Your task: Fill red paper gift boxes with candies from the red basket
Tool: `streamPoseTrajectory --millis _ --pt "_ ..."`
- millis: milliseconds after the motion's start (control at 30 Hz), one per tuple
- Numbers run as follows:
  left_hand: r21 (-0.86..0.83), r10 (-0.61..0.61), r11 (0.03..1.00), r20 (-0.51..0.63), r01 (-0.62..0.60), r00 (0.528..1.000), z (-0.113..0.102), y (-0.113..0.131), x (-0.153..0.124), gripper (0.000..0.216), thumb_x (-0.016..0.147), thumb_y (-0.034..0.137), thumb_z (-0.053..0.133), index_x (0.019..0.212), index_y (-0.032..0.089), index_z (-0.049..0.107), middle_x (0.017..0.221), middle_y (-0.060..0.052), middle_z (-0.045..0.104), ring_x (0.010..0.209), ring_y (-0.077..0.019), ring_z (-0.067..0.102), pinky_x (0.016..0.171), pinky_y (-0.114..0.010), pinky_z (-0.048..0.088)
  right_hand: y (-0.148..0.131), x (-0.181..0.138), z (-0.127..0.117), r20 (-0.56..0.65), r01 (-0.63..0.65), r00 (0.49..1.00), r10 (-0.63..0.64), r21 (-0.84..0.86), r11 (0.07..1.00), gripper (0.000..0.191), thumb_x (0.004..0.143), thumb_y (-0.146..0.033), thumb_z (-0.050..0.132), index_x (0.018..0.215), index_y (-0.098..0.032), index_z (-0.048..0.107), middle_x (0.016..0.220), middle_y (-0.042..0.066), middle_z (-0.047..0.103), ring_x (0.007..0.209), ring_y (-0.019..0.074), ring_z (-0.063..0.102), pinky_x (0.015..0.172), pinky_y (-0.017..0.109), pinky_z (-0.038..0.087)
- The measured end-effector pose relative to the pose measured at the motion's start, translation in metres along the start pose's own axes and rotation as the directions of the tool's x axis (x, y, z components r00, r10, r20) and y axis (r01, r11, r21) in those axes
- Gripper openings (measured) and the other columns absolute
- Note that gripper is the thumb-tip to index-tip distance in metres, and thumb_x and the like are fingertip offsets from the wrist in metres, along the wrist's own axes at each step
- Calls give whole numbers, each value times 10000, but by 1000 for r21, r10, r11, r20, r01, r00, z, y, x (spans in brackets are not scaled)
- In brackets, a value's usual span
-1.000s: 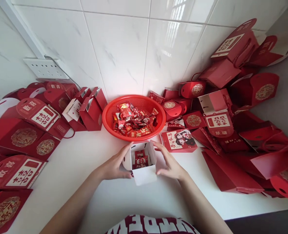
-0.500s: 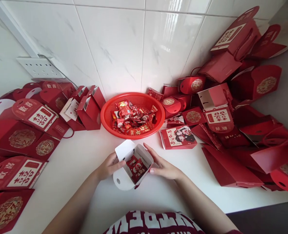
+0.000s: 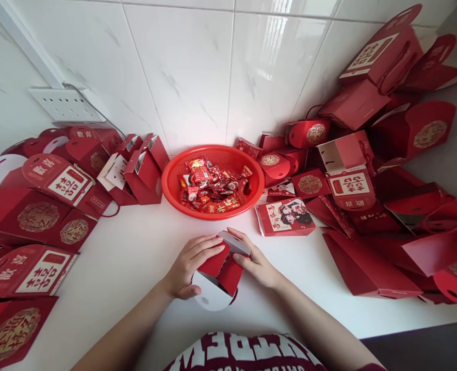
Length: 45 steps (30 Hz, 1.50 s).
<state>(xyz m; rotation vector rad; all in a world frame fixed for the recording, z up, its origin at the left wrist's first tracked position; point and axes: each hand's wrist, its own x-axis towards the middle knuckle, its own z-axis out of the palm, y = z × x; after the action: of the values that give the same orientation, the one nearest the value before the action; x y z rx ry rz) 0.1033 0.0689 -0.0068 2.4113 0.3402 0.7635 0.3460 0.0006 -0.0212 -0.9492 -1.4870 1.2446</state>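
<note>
Between my hands sits a small red gift box (image 3: 230,275), white inside, at the front middle of the table. Its two red side flaps are folded inward, leaving a narrow gap, and the rounded white flaps stand out at front and back. My left hand (image 3: 192,263) lies over the left flap, fingers on top and thumb at the front left. My right hand (image 3: 255,260) grips the right side, with its thumb on the flap and fingers behind the back flap. The flaps hide most of what lies inside. Beyond it stands a red plastic basket (image 3: 166,188) of wrapped candies (image 3: 213,185).
Red gift boxes (image 3: 38,216) are piled on the left, and a larger heap of boxes (image 3: 352,190) fills the right. A flat printed box (image 3: 286,217) lies right of the basket. A tiled wall (image 3: 190,77) with a socket panel (image 3: 66,105) closes off the back.
Both side flaps of the box have been folded in over the candies, which showed openly before. My left hand has moved up from the box's left edge onto its top.
</note>
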Motion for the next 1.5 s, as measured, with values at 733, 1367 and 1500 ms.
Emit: streamPoseTrajectory --millis 733,1367,1500 --pt "-499 -594 784 -430 369 680 -12 -7 2 207 947 367 550 993 182 632 1051 -59 619 831 -169 670 834 -305 513 -8 -1 -8 83 209 978 -193 -307 928 374 880 -355 714 1239 -257 670 1188 105 569 1125 227 573 996 389 496" --pt "203 -631 736 -140 646 763 -18 70 -15 749 949 567 442 1574 249 178 1642 -79 181 1507 -319 201 1226 -493 203 -16 -14 59 423 433 874 -240 -453 779 456 870 -252 613 1304 -161 508 1111 117 621 997 246 561 933 407 484" --pt "559 -554 651 -113 514 825 -13 69 -18 809 957 510 457 1584 223 35 1639 -123 154 1506 -329 197 1198 -534 237 -14 -17 56 489 507 837 -247 -522 685 478 908 -254 575 1365 -157 474 1197 127 611 1050 246 561 961 400 483"
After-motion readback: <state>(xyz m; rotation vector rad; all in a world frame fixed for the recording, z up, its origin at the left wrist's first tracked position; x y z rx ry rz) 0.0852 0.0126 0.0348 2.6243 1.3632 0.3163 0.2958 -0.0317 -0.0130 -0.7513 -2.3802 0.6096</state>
